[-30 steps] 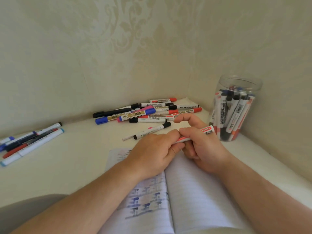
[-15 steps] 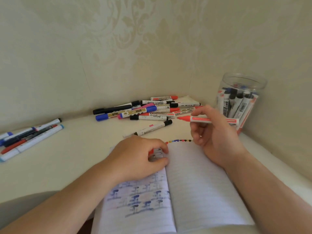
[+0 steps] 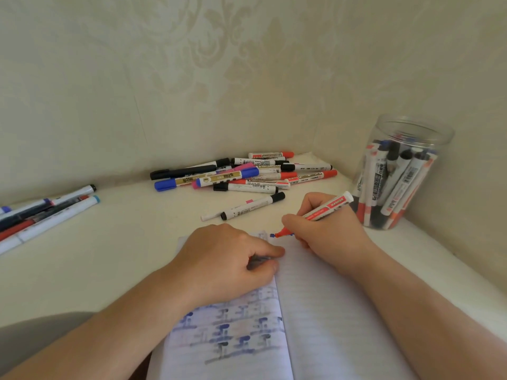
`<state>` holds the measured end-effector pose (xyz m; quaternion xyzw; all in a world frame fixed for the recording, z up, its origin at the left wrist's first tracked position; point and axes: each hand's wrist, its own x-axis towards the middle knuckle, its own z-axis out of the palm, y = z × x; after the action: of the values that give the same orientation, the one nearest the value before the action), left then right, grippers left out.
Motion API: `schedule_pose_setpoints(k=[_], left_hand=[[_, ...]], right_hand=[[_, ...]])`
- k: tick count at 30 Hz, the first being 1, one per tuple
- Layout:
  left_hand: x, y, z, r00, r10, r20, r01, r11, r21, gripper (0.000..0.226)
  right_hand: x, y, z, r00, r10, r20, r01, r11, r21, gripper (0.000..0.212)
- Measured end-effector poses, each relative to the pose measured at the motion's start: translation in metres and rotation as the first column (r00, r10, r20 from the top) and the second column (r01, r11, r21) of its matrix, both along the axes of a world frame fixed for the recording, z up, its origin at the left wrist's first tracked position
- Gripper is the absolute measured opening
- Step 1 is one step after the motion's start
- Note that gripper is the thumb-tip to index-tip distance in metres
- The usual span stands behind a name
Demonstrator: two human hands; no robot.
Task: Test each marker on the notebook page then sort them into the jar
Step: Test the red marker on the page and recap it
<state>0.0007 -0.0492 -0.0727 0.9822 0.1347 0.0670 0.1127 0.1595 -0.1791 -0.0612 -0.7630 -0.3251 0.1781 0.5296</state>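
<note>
Right hand (image 3: 326,231) grips red marker (image 3: 323,209) at notebook (image 3: 315,311); left hand (image 3: 227,259) curled, perhaps holding its cap; light strokes suffice.

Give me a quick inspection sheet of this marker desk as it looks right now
Surface: pale table.
Job's things: open notebook; red marker tip at the page's top edge; jar holding markers.
Clutter: marker pile by the wall; two loose markers; marker group far left.
Hands: right hand grips the red marker; left hand curled on the notebook, holding something small.
Cables: nothing seen.
Surroundings: patterned wall.
</note>
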Motion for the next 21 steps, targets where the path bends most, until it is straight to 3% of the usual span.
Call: schedule_pose_setpoints(k=[21], left_hand=[[-0.0001,-0.0005,-0.0008,1.000,0.009,-0.019,-0.010,1.000,-0.015,0.040]], right_hand=[[0.0007,0.0054,-0.0025,0.999,0.039,0.001,-0.039,0.997,-0.069,0.027]])
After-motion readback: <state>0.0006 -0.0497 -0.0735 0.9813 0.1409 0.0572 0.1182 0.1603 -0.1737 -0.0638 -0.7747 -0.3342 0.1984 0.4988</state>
